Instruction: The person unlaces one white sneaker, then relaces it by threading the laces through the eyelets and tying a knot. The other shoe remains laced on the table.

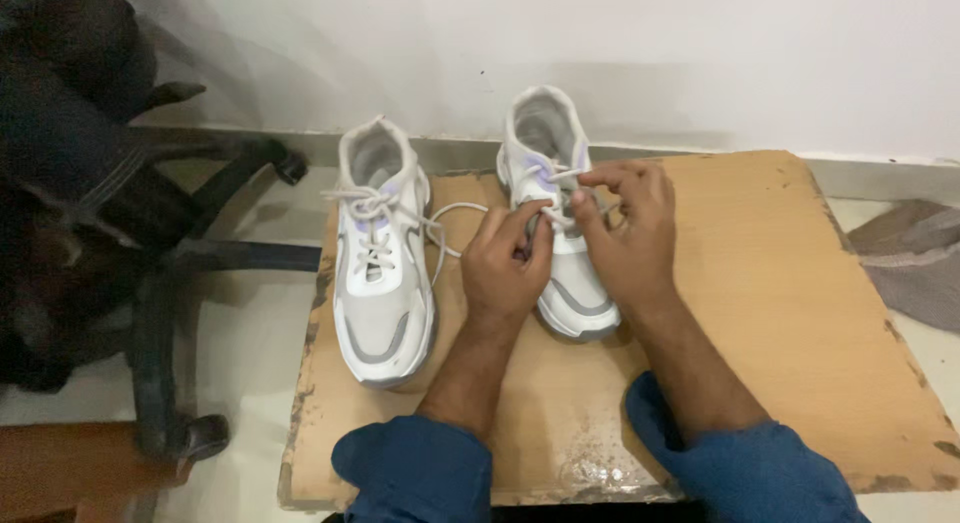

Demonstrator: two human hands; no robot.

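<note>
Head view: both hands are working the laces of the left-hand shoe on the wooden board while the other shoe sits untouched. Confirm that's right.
One thing is wrong: the head view shows the left hand and right hand on the laces of the right-hand shoe. The left-hand shoe is the untouched one. Both do stand on the wooden board.

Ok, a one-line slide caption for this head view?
Both hands, left hand and right hand, work the laces of the right-side white sneaker on a worn wooden board; its mate sits alongside.
</note>
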